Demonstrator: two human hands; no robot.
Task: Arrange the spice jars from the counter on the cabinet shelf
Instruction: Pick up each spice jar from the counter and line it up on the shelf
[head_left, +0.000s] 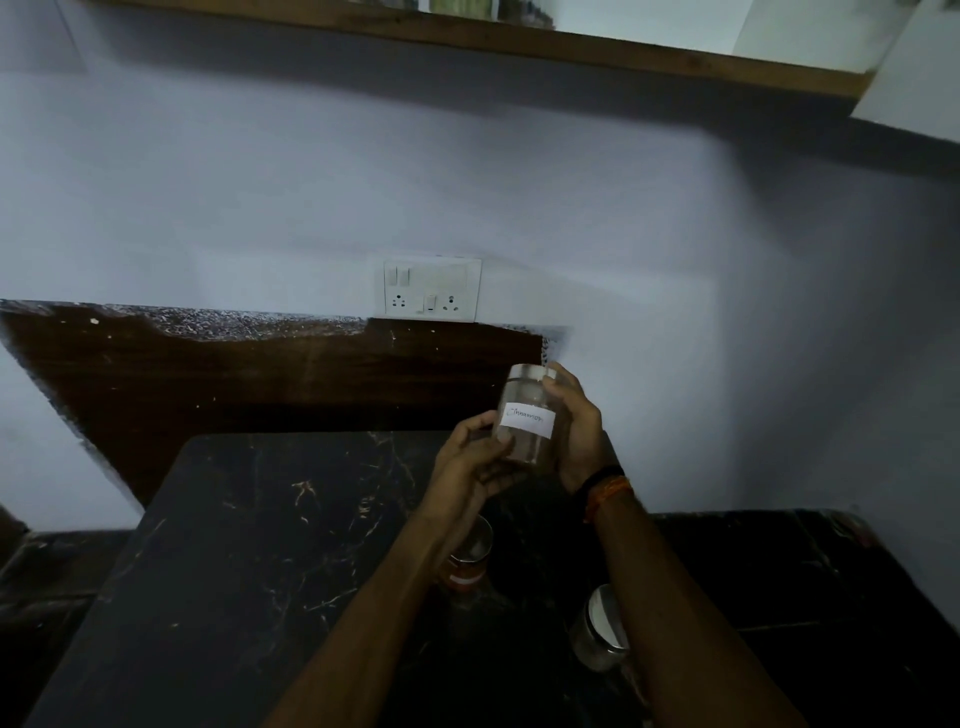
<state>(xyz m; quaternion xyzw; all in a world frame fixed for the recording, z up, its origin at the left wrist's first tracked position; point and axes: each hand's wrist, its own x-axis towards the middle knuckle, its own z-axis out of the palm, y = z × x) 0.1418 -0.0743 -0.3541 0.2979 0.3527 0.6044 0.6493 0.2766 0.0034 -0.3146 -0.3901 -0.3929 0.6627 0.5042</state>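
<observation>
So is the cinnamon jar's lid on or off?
On: the cinnamon jar, gripped by both hands, shows its silvery lid seated on top.

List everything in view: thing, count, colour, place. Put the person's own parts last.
held jar: 1, clear with brown contents, silver lid and white handwritten label, lifted above the counter between both hands.
counter jars: 2, one with orange-red contents partly behind the left forearm, one with a silver lid near the right forearm.
counter: 1, black marble with pale veins, lower middle.
wooden shelf: 1, brown, along the top; blurred items on it.
switch and socket plate: 1, white, on the wall.
wall panel: 1, dark brown, behind the counter.
wall: pale bluish-white.
wristbands: black and orange, right wrist.
left hand: grips the jar's lower side.
right hand: grips the jar's side, fingertips at the lid.
</observation>
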